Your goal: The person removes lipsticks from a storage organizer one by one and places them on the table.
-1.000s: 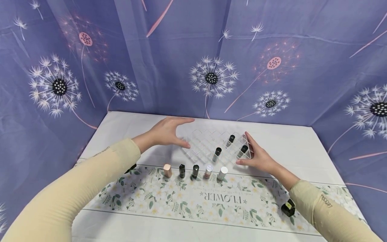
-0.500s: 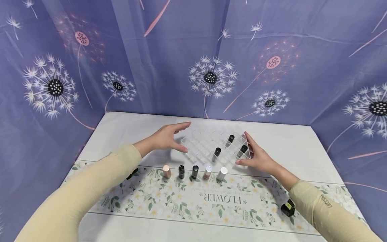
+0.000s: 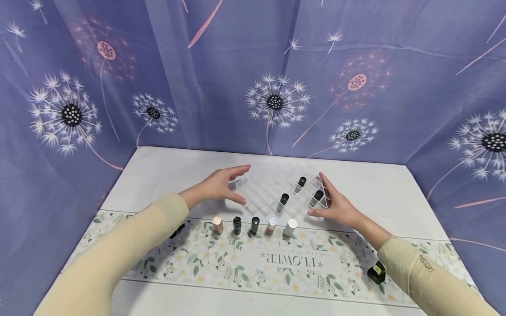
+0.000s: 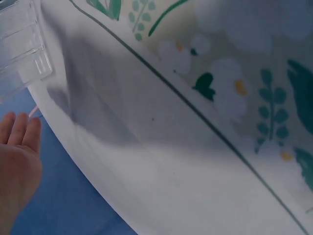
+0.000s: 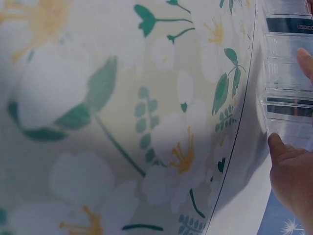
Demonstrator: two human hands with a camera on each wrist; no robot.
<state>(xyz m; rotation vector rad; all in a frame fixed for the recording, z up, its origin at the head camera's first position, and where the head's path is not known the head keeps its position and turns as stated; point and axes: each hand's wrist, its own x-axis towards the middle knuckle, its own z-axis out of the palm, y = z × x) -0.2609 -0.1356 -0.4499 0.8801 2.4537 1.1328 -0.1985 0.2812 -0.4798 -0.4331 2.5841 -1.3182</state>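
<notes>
Standing in a row before the clear organizer (image 3: 272, 189), five bottles (image 3: 254, 225) stayed upright; left hand (image 3: 219, 184) and right hand (image 3: 336, 204) flanked it, fingers straight, together.

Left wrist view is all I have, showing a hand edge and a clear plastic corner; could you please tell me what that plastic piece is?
Observer: It is a clear compartment organizer on the table, with three dark-capped bottles standing in its cells.
Operator: Thank you. Is the left hand touching it?
Observer: The left hand is open at its left side; I cannot tell whether it touches.
Operator: And where is the other hand?
Observer: The right hand lies open against the organizer's right side, thumb at the near corner.
Operator: Is anything else nearby?
Observer: Five small bottles stand in a row in front, on the floral runner.
</notes>
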